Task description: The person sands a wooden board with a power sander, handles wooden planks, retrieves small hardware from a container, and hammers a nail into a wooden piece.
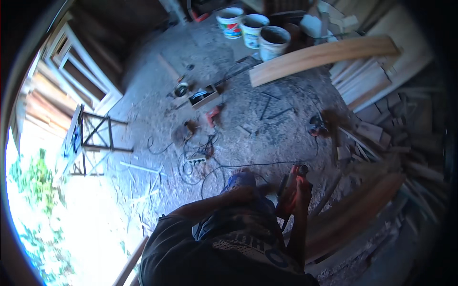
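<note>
At the right of my body, my right hand [302,186] is wrapped round the handle of a red and dark power tool [285,204]. The tool hangs tilted beside my leg, and its exact kind is hard to make out. My left hand [244,192] lies across the front of my body, next to blue cloth [241,179]. Its fingers are too dark and blurred to read. A dark cord [257,164] runs over the floor from near the tool to a pale power strip [196,158].
Ahead lie a red drill [213,114] and a wooden toolbox [204,97]. Several buckets [274,42] stand at the back beside a long curved board [324,58]. Another power tool [317,126] and wood scraps lie at right. A dark metal frame [98,136] stands left.
</note>
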`<act>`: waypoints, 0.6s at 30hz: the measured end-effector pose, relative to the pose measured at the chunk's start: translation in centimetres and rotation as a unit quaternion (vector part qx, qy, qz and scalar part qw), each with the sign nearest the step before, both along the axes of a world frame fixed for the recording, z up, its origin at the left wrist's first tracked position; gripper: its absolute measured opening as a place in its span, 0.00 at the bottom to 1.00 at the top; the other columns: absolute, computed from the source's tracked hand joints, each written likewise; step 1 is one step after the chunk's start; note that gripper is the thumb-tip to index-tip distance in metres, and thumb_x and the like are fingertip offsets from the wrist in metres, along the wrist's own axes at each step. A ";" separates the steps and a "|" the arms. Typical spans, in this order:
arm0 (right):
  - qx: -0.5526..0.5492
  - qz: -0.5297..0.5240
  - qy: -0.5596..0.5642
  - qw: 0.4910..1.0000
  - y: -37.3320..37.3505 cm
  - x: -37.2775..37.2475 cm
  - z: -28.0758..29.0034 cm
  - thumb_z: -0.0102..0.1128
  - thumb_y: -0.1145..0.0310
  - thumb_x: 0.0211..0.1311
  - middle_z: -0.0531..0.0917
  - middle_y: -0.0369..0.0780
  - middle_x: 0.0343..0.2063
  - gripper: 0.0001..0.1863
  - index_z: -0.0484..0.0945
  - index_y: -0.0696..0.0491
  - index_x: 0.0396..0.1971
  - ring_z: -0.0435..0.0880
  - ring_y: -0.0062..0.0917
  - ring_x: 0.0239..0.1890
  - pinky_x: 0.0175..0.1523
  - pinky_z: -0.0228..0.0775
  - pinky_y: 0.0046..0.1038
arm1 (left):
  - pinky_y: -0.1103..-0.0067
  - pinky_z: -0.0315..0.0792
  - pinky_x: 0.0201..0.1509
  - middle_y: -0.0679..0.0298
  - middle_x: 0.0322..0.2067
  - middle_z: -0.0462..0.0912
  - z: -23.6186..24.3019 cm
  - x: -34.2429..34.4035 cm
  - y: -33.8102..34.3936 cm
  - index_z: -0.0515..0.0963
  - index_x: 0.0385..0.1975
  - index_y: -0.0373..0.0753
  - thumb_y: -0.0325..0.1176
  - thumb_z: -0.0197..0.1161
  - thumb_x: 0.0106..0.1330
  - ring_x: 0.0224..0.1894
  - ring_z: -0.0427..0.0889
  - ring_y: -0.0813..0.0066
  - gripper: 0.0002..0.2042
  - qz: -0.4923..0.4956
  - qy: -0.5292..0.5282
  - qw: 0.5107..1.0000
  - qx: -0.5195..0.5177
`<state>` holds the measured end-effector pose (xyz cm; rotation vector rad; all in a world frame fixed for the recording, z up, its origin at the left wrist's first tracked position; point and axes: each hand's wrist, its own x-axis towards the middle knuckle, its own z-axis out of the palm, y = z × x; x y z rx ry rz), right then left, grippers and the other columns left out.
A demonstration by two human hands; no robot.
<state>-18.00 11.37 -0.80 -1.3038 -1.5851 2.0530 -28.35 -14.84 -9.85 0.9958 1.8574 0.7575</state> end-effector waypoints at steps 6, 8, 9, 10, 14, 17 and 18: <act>0.037 0.170 -0.051 0.983 -8.6 -6.4 0.6 0.65 0.67 0.64 0.78 0.34 0.32 0.17 0.71 0.53 0.49 0.74 0.12 0.25 0.26 0.66 0.18 | 0.60 0.76 0.49 0.52 0.39 0.83 -2.0 -0.8 -9.4 0.81 0.46 0.44 0.40 0.57 0.62 0.44 0.83 0.52 0.15 -0.147 0.134 0.974 -0.106; 0.075 0.180 -0.060 0.979 -12.1 -8.8 1.6 0.65 0.68 0.63 0.78 0.34 0.29 0.16 0.73 0.53 0.48 0.73 0.12 0.22 0.22 0.64 0.19 | 0.60 0.76 0.50 0.53 0.42 0.82 -3.6 -0.4 -14.3 0.81 0.47 0.45 0.39 0.57 0.62 0.45 0.83 0.53 0.15 -0.091 0.140 0.983 -0.081; 0.092 0.181 -0.061 0.977 -14.5 -10.3 2.6 0.65 0.68 0.63 0.78 0.33 0.28 0.15 0.73 0.53 0.47 0.73 0.12 0.20 0.20 0.63 0.19 | 0.60 0.76 0.50 0.54 0.43 0.82 -4.9 -0.2 -16.8 0.81 0.47 0.46 0.38 0.58 0.62 0.46 0.82 0.53 0.15 -0.069 0.139 0.986 -0.067; 0.100 0.211 -0.065 0.970 -16.0 -11.1 1.8 0.65 0.69 0.62 0.78 0.33 0.25 0.13 0.75 0.54 0.45 0.73 0.13 0.18 0.19 0.63 0.20 | 0.61 0.76 0.51 0.54 0.45 0.81 -6.2 0.2 -19.3 0.81 0.48 0.46 0.38 0.58 0.62 0.47 0.82 0.53 0.15 -0.054 0.125 0.989 -0.049; 0.085 0.266 -0.082 0.957 -23.2 -14.3 -0.9 0.65 0.69 0.61 0.76 0.33 0.15 0.08 0.79 0.57 0.34 0.73 0.17 0.11 0.15 0.62 0.23 | 0.63 0.74 0.55 0.55 0.49 0.80 -6.8 -2.1 -29.3 0.79 0.51 0.45 0.39 0.61 0.62 0.51 0.79 0.53 0.18 -0.059 0.095 0.994 0.001; 0.040 0.250 -0.077 0.964 -29.3 -16.6 -2.7 0.65 0.67 0.59 0.74 0.34 0.10 0.09 0.80 0.58 0.27 0.74 0.19 0.09 0.14 0.62 0.24 | 0.65 0.71 0.59 0.56 0.52 0.79 -4.1 -5.5 -36.6 0.77 0.55 0.44 0.40 0.62 0.62 0.55 0.77 0.52 0.21 -0.103 0.074 0.991 0.045; 0.025 0.241 -0.075 0.967 -30.9 -16.7 -3.3 0.65 0.66 0.59 0.74 0.34 0.09 0.11 0.80 0.59 0.24 0.74 0.20 0.09 0.13 0.62 0.25 | 0.65 0.71 0.61 0.56 0.53 0.79 -2.9 -5.6 -38.6 0.77 0.56 0.43 0.40 0.62 0.61 0.56 0.76 0.52 0.22 -0.119 0.062 0.989 0.061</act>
